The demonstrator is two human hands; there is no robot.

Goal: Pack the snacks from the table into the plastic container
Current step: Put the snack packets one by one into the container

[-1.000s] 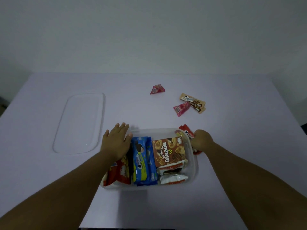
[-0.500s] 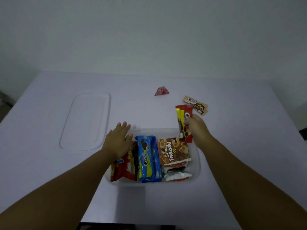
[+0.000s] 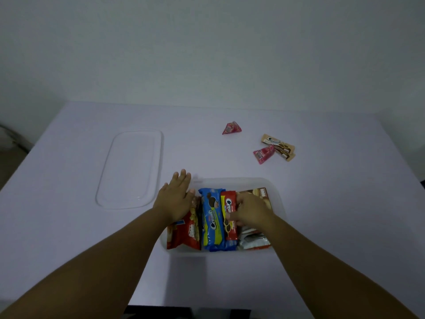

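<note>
The clear plastic container [image 3: 277,194] sits near the table's front edge. Inside lie a red snack bag [image 3: 186,233], a blue Cream-O pack [image 3: 212,222], a brown biscuit box [image 3: 259,193] and a silver-ended packet [image 3: 253,240]. My right hand [image 3: 249,209] holds a red and yellow cookie pack [image 3: 230,215] down inside the container, between the blue pack and the brown box. My left hand [image 3: 176,198] rests flat, fingers straight, on the container's left rim and the red bag. Farther back on the table lie two pink triangular candies [image 3: 231,128] [image 3: 264,154] and a tan wafer pack [image 3: 278,149].
The clear container lid [image 3: 131,168] lies flat on the table to the left of the container. A pale wall rises behind the table's far edge.
My right hand picked the red and yellow pack up from beside the container's right end, lifted it over the rim, and lowered it inside. My left hand stayed in place.
</note>
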